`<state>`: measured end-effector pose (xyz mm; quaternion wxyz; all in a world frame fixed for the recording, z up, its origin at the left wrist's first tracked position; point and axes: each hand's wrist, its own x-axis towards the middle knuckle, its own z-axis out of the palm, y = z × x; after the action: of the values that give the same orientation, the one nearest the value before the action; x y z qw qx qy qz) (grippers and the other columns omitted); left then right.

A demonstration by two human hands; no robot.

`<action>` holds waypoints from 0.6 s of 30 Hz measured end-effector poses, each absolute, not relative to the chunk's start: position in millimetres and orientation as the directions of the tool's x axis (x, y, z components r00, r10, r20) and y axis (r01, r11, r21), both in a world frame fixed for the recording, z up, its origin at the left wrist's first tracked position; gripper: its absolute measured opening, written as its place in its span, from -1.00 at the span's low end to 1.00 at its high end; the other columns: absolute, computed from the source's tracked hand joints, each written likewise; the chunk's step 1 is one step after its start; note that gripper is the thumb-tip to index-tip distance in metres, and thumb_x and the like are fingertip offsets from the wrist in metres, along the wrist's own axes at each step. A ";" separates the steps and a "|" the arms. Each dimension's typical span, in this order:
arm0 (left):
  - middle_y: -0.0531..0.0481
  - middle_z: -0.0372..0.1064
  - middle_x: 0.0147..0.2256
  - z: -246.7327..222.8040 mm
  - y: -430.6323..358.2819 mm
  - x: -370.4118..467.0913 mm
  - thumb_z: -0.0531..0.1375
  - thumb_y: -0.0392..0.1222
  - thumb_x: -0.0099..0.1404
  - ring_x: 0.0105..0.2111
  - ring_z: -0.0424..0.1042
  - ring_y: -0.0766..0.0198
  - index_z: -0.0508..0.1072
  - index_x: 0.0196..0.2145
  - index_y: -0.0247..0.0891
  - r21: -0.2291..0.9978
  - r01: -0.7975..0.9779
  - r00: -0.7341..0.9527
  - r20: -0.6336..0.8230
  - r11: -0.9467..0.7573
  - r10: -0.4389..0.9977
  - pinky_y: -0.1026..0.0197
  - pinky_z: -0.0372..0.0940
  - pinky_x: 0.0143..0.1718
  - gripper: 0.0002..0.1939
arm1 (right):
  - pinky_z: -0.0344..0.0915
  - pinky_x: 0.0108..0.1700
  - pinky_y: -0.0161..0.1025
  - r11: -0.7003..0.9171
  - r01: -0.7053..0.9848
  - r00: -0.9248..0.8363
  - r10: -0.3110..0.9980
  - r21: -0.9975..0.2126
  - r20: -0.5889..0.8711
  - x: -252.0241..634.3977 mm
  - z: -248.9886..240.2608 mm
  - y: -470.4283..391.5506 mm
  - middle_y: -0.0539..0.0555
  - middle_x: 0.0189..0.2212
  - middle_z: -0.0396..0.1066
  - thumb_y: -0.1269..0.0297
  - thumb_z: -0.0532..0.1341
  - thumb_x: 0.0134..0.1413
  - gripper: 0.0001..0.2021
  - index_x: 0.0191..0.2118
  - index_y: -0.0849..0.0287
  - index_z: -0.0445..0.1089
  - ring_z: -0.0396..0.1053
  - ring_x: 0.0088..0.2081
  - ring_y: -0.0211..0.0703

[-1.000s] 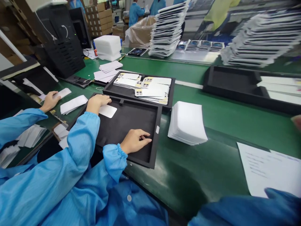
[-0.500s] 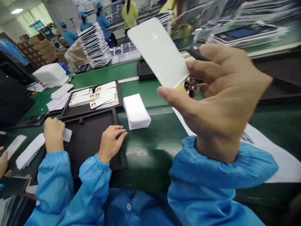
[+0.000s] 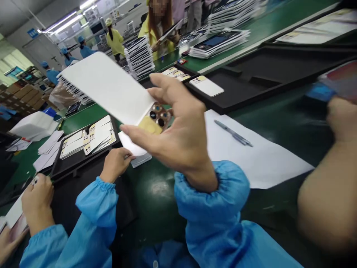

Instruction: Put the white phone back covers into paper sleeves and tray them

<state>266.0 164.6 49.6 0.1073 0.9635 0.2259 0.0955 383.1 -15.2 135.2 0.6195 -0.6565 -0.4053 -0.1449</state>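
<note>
My right hand [image 3: 178, 126] is raised in front of me. Its thumb and fingers grip a phone back cover [image 3: 111, 89] by the camera end, where round lenses and a yellow strip show; the rest is plain white. Lower down, my left hand [image 3: 115, 163] has its thumb and fingertips closed at the near left edge of a stack of white cards [image 3: 141, 160], seemingly on the top card. The raised cover and right hand hide part of this stack. A black tray [image 3: 55, 163] behind the left hand holds several white-and-yellow back covers [image 3: 97, 136].
A co-worker's hand [image 3: 39, 203] holds a cover at the left; another person's forearm [image 3: 331, 186] reaches in at the right. A pen [image 3: 232, 133] lies on white paper [image 3: 259, 167]. One cover [image 3: 206, 85] rests in a long black tray [image 3: 251, 89].
My view has swung right. The phone back cover in my right hand now shows more of its lenses and yellow strip. My left hand has moved onto the card stack. A neighbour's forearm has appeared at right.
</note>
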 end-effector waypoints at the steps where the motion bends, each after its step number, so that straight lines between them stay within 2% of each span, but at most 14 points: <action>1: -0.02 0.49 -0.53 49.1 170.1 267.3 0.25 -0.15 0.17 -0.41 0.47 0.18 0.54 -0.52 -0.21 0.324 0.399 0.878 0.136 -0.858 0.459 0.25 0.32 -0.37 -0.84 | 0.40 0.05 -0.07 0.087 0.704 0.634 0.370 -0.705 0.679 382.4 136.3 -14.6 0.15 0.06 0.39 0.07 0.38 -0.07 -0.29 0.17 0.24 0.18 0.37 0.06 -0.01; 4: 0.06 0.35 -0.69 51.3 184.1 272.0 0.28 -0.12 0.10 -0.52 0.38 0.25 0.51 -0.57 -0.22 0.504 0.349 0.881 0.110 -0.790 0.459 0.31 0.25 -0.47 -0.83 | 0.43 0.00 -0.04 0.097 0.717 0.608 0.399 -0.691 0.687 382.3 136.9 -10.6 0.15 0.07 0.36 0.05 0.32 0.00 -0.31 0.20 0.24 0.14 0.38 0.04 0.01; 6: 0.08 0.32 -0.72 56.7 187.1 272.2 0.27 -0.13 0.08 -0.55 0.35 0.28 0.51 -0.58 -0.22 0.554 0.333 0.883 0.102 -0.763 0.459 0.32 0.23 -0.50 -0.85 | 0.44 -0.02 -0.04 0.114 0.733 0.584 0.400 -0.671 0.706 382.5 136.2 -8.9 0.15 0.05 0.36 0.04 0.28 0.04 -0.33 0.20 0.24 0.14 0.39 0.03 0.03; 8: 0.07 0.35 -0.69 63.4 184.0 269.2 0.27 -0.15 0.07 -0.57 0.34 0.29 0.52 -0.57 -0.23 0.553 0.341 0.868 0.124 -0.760 0.480 0.32 0.23 -0.50 -0.87 | 0.43 -0.01 -0.02 0.125 0.737 0.577 0.395 -0.664 0.715 381.6 135.7 -9.2 0.16 0.05 0.37 0.05 0.27 0.04 -0.35 0.20 0.25 0.16 0.39 0.03 0.04; 13: 0.05 0.44 -0.59 73.3 169.5 261.1 0.28 -0.19 0.06 -0.56 0.36 0.32 0.54 -0.56 -0.26 0.544 0.437 0.722 0.262 -0.716 0.640 0.30 0.22 -0.49 -0.89 | 0.43 -0.01 -0.05 0.136 0.705 0.613 0.376 -0.696 0.695 381.7 132.1 -10.6 0.26 -0.01 0.43 0.15 0.39 -0.10 -0.28 0.16 0.39 0.23 0.42 -0.03 0.06; 18: 0.08 0.46 -0.56 80.6 163.6 243.2 0.34 -0.19 0.04 -0.54 0.37 0.37 0.52 -0.55 -0.25 0.603 0.444 0.571 0.379 -0.663 0.728 0.31 0.26 -0.45 -0.89 | 0.44 -0.12 -0.01 0.088 0.736 0.596 0.385 -0.671 0.705 380.7 125.8 -6.0 0.19 -0.03 0.45 0.04 0.36 -0.10 -0.29 0.17 0.22 0.24 0.45 -0.06 0.09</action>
<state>243.2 163.6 80.6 0.2273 0.8566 0.3422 0.3122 380.7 -6.0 125.8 0.6028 -0.6593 -0.4252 -0.1456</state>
